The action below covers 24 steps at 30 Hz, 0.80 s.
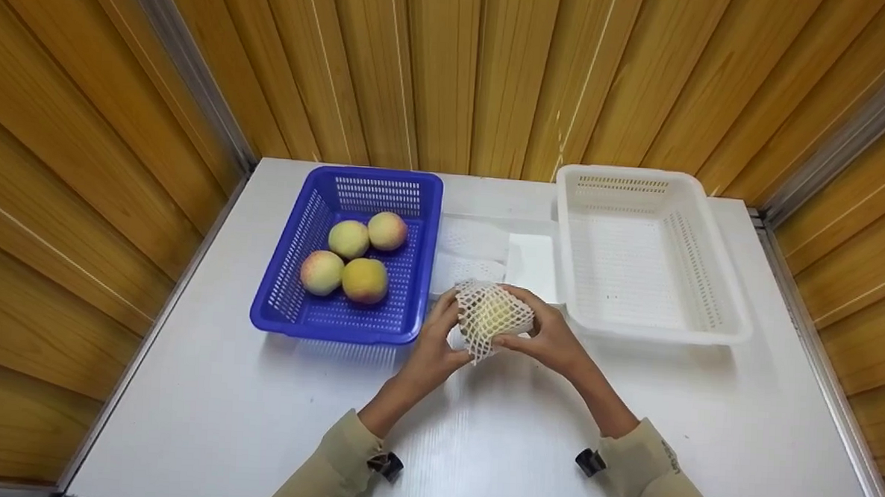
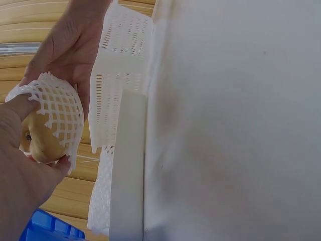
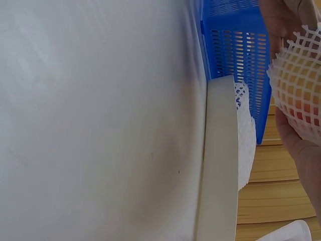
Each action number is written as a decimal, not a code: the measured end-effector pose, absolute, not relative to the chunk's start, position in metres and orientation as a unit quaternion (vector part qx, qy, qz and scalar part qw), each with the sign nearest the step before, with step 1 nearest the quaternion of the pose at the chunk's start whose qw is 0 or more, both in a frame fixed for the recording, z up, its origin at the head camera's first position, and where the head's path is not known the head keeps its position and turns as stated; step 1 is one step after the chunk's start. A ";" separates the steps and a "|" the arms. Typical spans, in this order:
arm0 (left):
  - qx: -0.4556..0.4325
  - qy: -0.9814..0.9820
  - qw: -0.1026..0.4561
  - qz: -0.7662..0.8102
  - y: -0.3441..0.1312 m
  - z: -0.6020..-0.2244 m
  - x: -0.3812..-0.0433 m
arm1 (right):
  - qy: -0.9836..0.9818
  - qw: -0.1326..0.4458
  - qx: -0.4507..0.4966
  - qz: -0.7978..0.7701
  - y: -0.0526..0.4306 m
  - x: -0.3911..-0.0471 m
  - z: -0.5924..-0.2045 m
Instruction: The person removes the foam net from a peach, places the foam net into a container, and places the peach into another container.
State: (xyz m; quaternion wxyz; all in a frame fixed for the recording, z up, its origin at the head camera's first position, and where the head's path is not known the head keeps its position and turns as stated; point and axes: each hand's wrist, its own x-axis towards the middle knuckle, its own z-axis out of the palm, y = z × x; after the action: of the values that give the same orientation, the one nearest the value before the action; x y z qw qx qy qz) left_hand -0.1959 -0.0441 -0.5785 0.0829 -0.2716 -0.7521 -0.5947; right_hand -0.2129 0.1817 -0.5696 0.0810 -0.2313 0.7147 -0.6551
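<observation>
A yellowish peach [image 2: 42, 140] sits inside a white foam net sleeve [image 1: 485, 303], held over the front edge of a shallow white tray. My left hand [image 1: 435, 341] grips it from the left, fingers and thumb curled around the net. From the other side my right hand [image 1: 554, 344] holds it too, with thumb in front and fingers behind. In the left wrist view the peach's stem end shows bare at the net's opening. The right wrist view shows the net [image 3: 298, 85] stretched over the fruit's other side, which has a red blush.
At left a blue basket [image 1: 338, 332] holds several bare peaches [image 1: 365, 281]. A white basket [image 1: 659, 333] stands at right. Between them the white tray [image 1: 535, 260] contains flattened foam nets [image 1: 473, 239]. Wooden panels [image 1: 487, 79] enclose the white table [image 1: 478, 452] behind and at the sides.
</observation>
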 end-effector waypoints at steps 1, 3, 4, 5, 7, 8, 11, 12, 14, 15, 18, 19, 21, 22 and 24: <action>-0.269 -0.752 0.079 -0.596 -0.044 -0.578 -0.196 | 0.714 0.080 -0.231 -0.656 0.182 -0.213 -0.569; -0.263 -0.751 0.068 -0.602 -0.045 -0.577 -0.196 | 0.714 0.077 -0.229 -0.658 0.181 -0.213 -0.569; -0.258 -0.750 0.062 -0.606 -0.045 -0.576 -0.196 | 0.713 0.076 -0.227 -0.659 0.181 -0.213 -0.569; -0.253 -0.748 0.057 -0.611 -0.045 -0.575 -0.196 | 0.714 0.075 -0.226 -0.659 0.181 -0.213 -0.568; -0.245 -0.745 0.046 -0.619 -0.045 -0.573 -0.197 | 0.714 0.075 -0.226 -0.659 0.181 -0.213 -0.568; -0.242 -0.743 0.042 -0.622 -0.045 -0.573 -0.197 | 0.713 0.076 -0.227 -0.659 0.181 -0.213 -0.568; -0.239 -0.740 0.039 -0.627 -0.045 -0.571 -0.198 | 0.715 0.076 -0.228 -0.656 0.181 -0.214 -0.568; -0.239 -0.740 0.038 -0.627 -0.045 -0.571 -0.199 | 0.717 0.074 -0.227 -0.655 0.182 -0.213 -0.567; -0.237 -0.741 0.037 -0.627 -0.046 -0.570 -0.199 | 0.715 0.074 -0.224 -0.659 0.182 -0.213 -0.566; -0.236 -0.741 0.037 -0.627 -0.046 -0.570 -0.198 | 0.714 0.073 -0.223 -0.660 0.183 -0.213 -0.565; -0.236 -0.738 0.036 -0.631 -0.047 -0.569 -0.198 | 0.709 0.068 -0.225 -0.665 0.184 -0.212 -0.564; -0.235 -0.737 0.036 -0.632 -0.047 -0.569 -0.198 | 0.707 0.065 -0.228 -0.666 0.184 -0.212 -0.564; -0.235 -0.735 0.035 -0.635 -0.048 -0.569 -0.197 | 0.709 0.056 -0.232 -0.664 0.185 -0.213 -0.564; -0.234 -0.734 0.035 -0.636 -0.048 -0.569 -0.197 | 0.708 0.052 -0.233 -0.664 0.185 -0.212 -0.564; -0.231 -0.734 0.033 -0.638 -0.049 -0.569 -0.197 | 0.706 0.047 -0.232 -0.667 0.185 -0.212 -0.563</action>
State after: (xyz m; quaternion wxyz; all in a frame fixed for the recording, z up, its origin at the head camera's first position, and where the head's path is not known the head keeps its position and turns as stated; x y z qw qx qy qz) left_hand -0.1966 -0.0491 -0.5692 0.0326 -0.2308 -0.7338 -0.6381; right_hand -0.2124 0.1848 -0.5634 0.0472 -0.2318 0.7065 -0.6670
